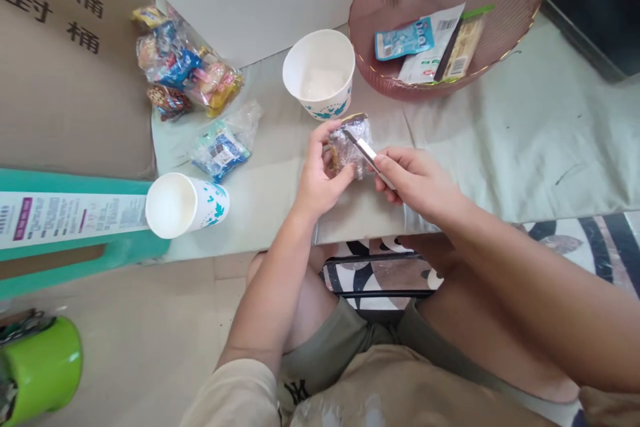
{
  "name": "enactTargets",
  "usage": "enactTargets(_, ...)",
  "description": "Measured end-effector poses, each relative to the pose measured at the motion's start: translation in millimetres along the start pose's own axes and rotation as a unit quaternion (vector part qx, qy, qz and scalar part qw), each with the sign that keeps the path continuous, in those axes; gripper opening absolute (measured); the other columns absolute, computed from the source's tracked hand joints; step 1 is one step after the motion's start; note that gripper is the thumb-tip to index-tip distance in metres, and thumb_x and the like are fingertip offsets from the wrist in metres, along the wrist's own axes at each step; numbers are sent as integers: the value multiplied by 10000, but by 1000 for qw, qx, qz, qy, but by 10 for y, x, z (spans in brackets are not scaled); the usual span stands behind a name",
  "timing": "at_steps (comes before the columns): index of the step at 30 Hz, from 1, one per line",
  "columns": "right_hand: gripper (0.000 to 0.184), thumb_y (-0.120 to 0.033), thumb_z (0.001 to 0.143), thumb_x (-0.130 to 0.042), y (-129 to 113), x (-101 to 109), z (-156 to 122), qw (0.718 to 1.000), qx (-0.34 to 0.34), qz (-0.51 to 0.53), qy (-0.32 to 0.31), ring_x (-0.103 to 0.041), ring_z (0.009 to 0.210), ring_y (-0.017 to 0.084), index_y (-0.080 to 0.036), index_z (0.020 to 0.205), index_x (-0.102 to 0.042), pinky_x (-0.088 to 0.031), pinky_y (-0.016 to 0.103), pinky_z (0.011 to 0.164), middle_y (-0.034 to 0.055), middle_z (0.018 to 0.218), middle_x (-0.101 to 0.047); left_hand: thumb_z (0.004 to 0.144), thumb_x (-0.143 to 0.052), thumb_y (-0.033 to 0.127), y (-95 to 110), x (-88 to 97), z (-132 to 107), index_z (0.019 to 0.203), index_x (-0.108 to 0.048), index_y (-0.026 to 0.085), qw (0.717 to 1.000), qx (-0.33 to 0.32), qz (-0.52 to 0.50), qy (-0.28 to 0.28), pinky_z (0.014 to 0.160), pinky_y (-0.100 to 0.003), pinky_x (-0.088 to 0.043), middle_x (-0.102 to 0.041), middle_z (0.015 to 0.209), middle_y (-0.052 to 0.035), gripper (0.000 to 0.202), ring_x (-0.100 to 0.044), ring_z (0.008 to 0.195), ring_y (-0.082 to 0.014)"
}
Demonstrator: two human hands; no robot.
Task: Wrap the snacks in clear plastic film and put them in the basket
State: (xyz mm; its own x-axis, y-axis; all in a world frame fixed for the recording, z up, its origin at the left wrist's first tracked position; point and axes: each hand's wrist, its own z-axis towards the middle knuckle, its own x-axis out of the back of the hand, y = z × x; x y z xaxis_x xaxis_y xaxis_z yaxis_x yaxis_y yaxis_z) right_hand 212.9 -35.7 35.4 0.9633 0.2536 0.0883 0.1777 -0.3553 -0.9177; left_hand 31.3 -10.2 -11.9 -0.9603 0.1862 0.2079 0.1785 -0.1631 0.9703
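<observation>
My left hand [323,177] is closed around a small clear plastic-wrapped packet [350,130], thumb along its near edge; what lies inside is hard to make out. In my right hand [413,180] is a slim utility knife [373,159] with a pale handle, its dark tip lying against the wrapping. Just beyond the packet stands a white paper cup [319,70] with a teal leaf print and something whitish at its bottom. Further left, a second paper cup [187,205] of the same print lies tilted with its mouth to the left.
A pink ribbed bowl [370,70] holds several snack packets. Left of centre lie a bag of wrapped snacks [187,63] and a blue packet [223,153]. A cardboard box [75,100] borders the left; a black case [600,20] sits far right. A green bin [47,370] stands below.
</observation>
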Motion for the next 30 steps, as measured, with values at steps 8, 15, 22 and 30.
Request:
enactTargets(8,315,-431,937,-514,38,18,-38,991,2,-127,-44,-501,514,133,-214,720,-583,-363,278,511,-4,594,-589,800,-771,631,73,243,-24,1408,-319,459,984,33,-19,175,790,-328,-590,-600,1338,-68,777,-698,1081,-220)
enactTargets(15,263,-405,926,-547,116,337,48,919,98,-346,160,-566,693,212,-208,909,-721,-353,344,644,86,861,-701,716,-835,587,71,275,-113,1145,-419,307,987,77,33,137,697,-296,-536,-629,929,4,660,-646,753,-157)
enactTargets(22,239,-327,936,-559,254,513,124,838,148,-439,290,-611,1019,346,-207,1022,-746,-418,511,930,147,1043,-702,798,-742,351,162,165,-163,1122,-592,231,928,-115,330,126,1065,-462,-488,-628,1272,-128,376,-595,1258,-301)
enactTargets(30,367,-259,924,-504,192,124,29,900,266,-339,64,-643,1090,317,-164,1229,-685,-510,462,980,160,1137,-697,847,-762,411,166,205,-84,996,-693,235,966,-48,241,79,927,-356,-547,-711,1085,-75,240,-672,1062,-231)
